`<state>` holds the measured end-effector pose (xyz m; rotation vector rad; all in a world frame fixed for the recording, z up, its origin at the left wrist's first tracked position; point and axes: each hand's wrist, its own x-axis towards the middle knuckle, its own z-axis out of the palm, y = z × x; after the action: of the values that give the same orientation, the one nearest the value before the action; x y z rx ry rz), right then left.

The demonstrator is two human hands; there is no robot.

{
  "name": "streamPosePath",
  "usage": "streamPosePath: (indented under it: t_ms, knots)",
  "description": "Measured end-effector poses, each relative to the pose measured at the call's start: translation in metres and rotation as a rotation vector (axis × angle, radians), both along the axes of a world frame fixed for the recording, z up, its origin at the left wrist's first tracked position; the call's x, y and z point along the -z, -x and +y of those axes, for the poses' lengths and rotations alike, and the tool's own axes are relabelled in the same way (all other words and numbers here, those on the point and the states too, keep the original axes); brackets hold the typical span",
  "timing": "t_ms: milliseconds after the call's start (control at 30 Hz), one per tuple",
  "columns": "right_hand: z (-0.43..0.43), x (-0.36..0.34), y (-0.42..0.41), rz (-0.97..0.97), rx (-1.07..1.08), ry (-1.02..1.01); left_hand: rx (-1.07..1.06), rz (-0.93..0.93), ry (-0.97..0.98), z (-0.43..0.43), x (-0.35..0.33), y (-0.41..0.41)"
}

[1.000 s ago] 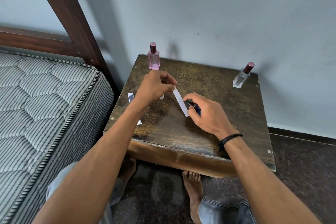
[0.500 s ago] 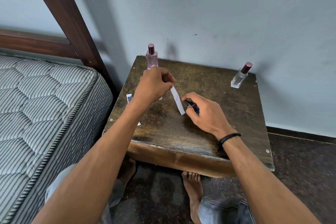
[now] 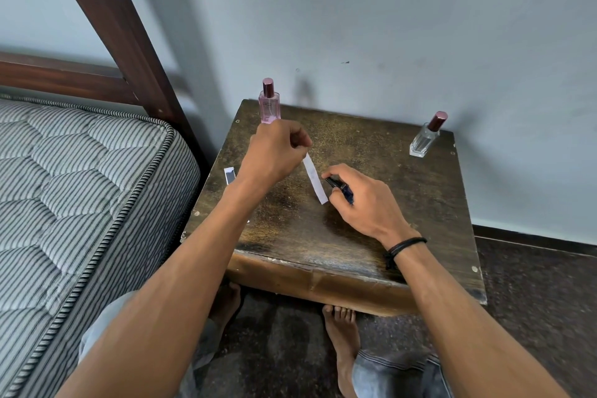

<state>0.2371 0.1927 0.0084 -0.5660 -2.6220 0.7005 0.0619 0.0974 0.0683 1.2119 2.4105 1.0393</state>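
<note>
table (image 3: 420, 203): against wall (image 3: 355, 26), mattress (image 3: 80, 187) to its left | left bottle (image 3: 269, 105): rear left corner | right bottle (image 3: 426, 137): rear right corner | paper strip (image 3: 315, 181): mid-table, between left hand (image 3: 274, 155) and right hand (image 3: 365, 203) | slim object (image 3: 339, 187): in right hand, just right of paper strip | second strip (image 3: 230, 175): left edge
</note>
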Motion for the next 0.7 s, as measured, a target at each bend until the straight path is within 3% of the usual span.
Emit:
streamPosePath:
  t_ms: [700]
  knots:
    - [-0.0028,0.0087,0.0078,0.118,-0.048,-0.024,-0.019,-0.047,0.012,0.0005,0.0017,-0.0052]
